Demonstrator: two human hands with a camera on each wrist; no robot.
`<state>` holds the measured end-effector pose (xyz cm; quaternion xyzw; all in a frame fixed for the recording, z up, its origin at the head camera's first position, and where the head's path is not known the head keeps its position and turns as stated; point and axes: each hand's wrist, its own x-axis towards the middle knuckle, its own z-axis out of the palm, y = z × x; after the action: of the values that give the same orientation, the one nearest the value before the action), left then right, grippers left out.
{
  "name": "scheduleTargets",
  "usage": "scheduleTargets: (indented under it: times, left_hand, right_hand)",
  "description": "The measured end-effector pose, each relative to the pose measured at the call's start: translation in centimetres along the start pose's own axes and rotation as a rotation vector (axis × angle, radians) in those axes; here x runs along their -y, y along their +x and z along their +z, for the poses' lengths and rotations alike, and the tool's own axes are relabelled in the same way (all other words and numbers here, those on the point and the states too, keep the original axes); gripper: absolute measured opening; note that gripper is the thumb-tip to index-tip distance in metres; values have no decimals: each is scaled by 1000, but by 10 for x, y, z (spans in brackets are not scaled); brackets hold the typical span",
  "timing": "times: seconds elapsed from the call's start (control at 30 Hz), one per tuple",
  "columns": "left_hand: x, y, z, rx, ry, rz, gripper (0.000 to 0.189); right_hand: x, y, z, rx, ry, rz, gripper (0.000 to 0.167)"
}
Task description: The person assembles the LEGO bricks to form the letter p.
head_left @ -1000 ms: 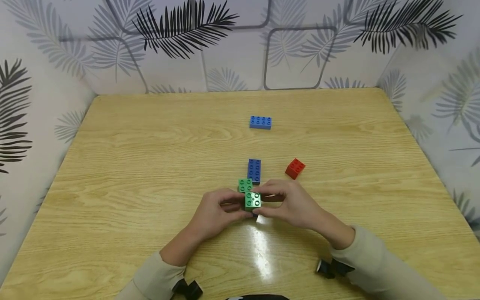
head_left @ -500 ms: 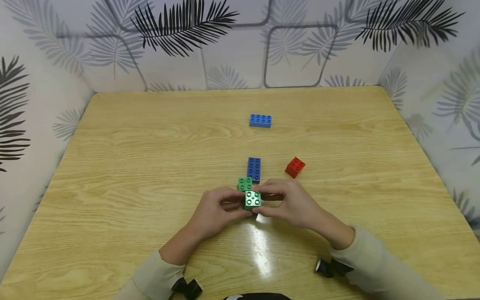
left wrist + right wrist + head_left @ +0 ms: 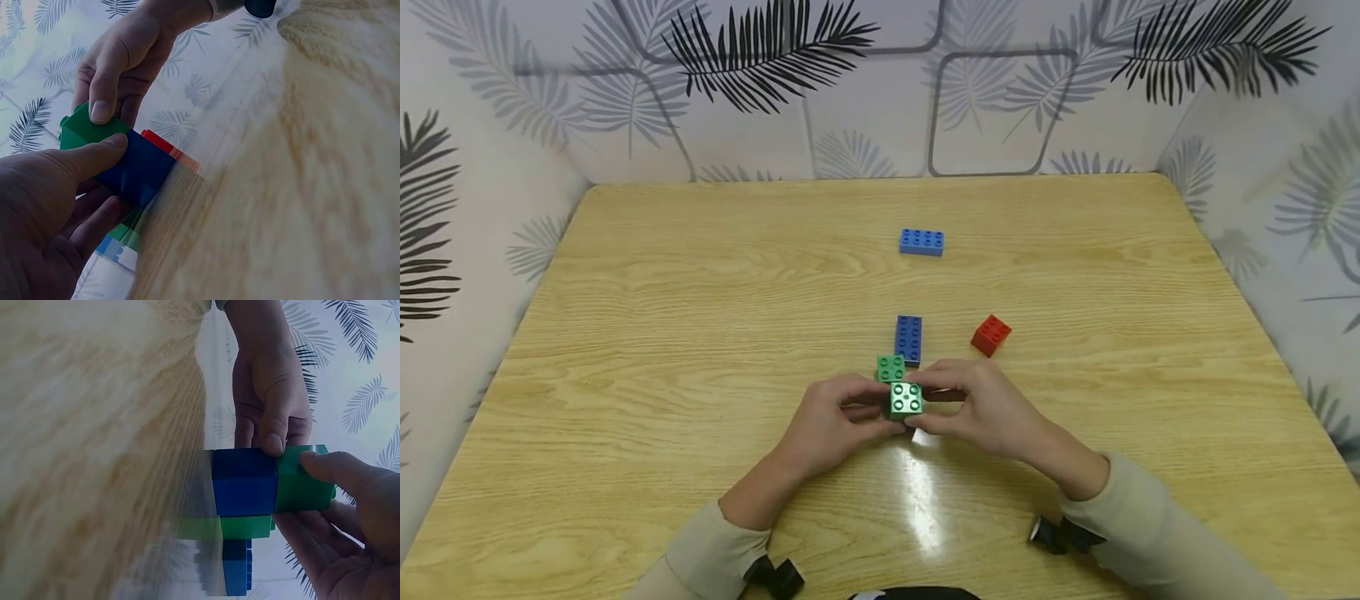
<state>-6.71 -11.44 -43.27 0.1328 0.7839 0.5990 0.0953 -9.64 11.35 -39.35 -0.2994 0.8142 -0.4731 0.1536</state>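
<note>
A green brick (image 3: 906, 400) with studs up sits on top of a blue brick (image 3: 245, 487) that stands on the table, near the front middle. My right hand (image 3: 981, 408) pinches the green brick from the right. From the left, my left hand (image 3: 835, 421) grips the stack, its thumb lying at the seam of the two bricks in the left wrist view. Just behind the stack is another green brick (image 3: 891, 368), lower down. Beyond it lies a long dark blue brick (image 3: 908, 337). In the head view the fingers and the upper brick mostly hide the lower blue one.
To the right, behind my right hand, a red brick (image 3: 991, 335) sits turned at an angle. Farther back lies a lighter blue brick (image 3: 921, 242). The wooden table (image 3: 700, 292) ends at a leaf-patterned wall (image 3: 865, 108).
</note>
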Motion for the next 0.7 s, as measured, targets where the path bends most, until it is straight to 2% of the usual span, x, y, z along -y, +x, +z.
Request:
scheduleTargets:
  times: [0.33, 0.57, 0.7]
  left_hand:
    - [0, -1, 1, 5, 2, -18, 37]
    - [-2, -1, 2, -6, 14, -10, 37]
    - [-3, -2, 1, -4, 23, -25, 39]
  right_hand:
    - [-1, -1, 0, 3, -69, -1, 40]
    - [-10, -1, 0, 9, 52, 17, 45]
    - [-18, 1, -3, 27, 86, 5, 46]
